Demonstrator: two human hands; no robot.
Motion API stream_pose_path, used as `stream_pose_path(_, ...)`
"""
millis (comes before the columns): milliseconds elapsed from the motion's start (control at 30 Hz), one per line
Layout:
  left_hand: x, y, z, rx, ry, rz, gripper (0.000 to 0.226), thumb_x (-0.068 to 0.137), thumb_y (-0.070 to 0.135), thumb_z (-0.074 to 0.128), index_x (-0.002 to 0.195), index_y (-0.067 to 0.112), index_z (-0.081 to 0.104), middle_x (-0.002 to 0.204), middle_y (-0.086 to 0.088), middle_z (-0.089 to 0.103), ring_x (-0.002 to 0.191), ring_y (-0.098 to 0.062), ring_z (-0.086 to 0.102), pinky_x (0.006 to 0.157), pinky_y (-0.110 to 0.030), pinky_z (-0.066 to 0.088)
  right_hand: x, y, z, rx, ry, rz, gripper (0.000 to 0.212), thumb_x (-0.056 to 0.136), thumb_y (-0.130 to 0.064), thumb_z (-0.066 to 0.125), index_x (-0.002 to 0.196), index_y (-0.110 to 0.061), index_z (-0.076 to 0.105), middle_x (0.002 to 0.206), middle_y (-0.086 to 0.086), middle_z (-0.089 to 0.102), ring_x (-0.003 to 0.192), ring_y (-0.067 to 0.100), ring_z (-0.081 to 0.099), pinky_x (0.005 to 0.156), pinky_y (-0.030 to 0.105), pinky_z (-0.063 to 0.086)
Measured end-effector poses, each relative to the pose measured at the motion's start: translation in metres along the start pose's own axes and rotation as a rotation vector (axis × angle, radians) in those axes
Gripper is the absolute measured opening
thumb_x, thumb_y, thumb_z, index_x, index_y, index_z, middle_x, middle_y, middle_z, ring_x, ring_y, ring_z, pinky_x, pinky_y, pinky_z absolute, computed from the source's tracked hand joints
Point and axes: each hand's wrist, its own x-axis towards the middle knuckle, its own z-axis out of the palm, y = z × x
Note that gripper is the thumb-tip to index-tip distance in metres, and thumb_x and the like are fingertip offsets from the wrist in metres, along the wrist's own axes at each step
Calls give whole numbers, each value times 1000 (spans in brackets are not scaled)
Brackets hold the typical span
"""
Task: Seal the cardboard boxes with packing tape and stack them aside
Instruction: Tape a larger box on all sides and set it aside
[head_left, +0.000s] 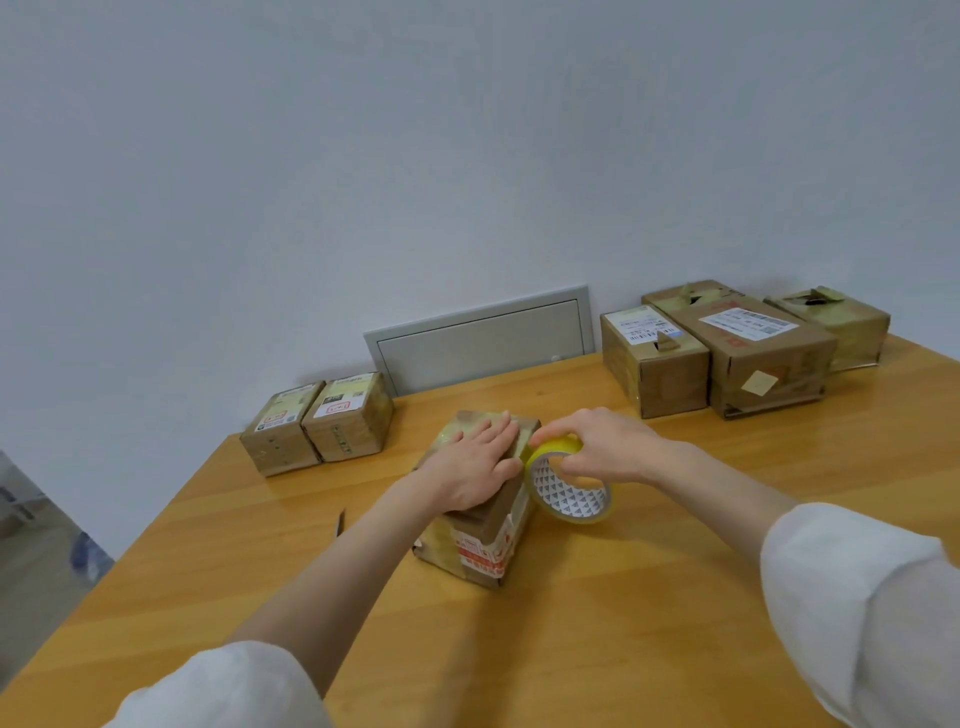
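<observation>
A small cardboard box (480, 543) with red-printed tape on its near side stands in the middle of the wooden table (597, 623). My left hand (475, 465) presses flat on its top, fingers straight. My right hand (597, 447) grips a yellowish roll of packing tape (569, 491) held against the box's right upper edge. Whether a strip runs from the roll onto the box is hidden by the hands.
Two small taped boxes (317, 428) sit side by side at the table's back left. Three larger boxes (743, 348) with labels stand at the back right. A thin dark blade-like tool (340, 522) lies left of the middle box. A grey wall panel (480, 338) sits behind the table.
</observation>
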Motion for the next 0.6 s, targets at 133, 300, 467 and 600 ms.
stream_pose_path(133,3,3,6,-27,29,45,58,103,32,27,154,19,1,161,0,-6,148,-15,-6,118,-40,-4,-3,4,1,23,-8,2,55,79,-24,54,124,-56,50,136,-6,54,83,8,51,54,22,38)
stream_pose_path(300,1,-3,2,-142,-1,19,68,99,35,41,154,21,2,161,2,-6,147,-11,-5,117,-37,-6,-1,0,2,47,-10,3,54,81,-22,54,125,-55,50,135,-6,54,78,5,52,54,21,39)
stream_pose_path(467,-8,7,11,27,191,-40,62,98,42,42,153,25,19,160,1,14,145,-18,20,114,-38,25,-4,1,5,31,20,18,52,83,-25,54,125,-56,49,138,-7,52,94,13,52,54,23,37)
stream_pose_path(600,-26,13,11,29,367,-55,56,94,48,48,145,28,38,151,7,37,130,-16,45,94,-33,47,-5,3,10,128,48,30,51,79,-23,57,119,-54,55,135,-9,54,97,13,57,64,28,49)
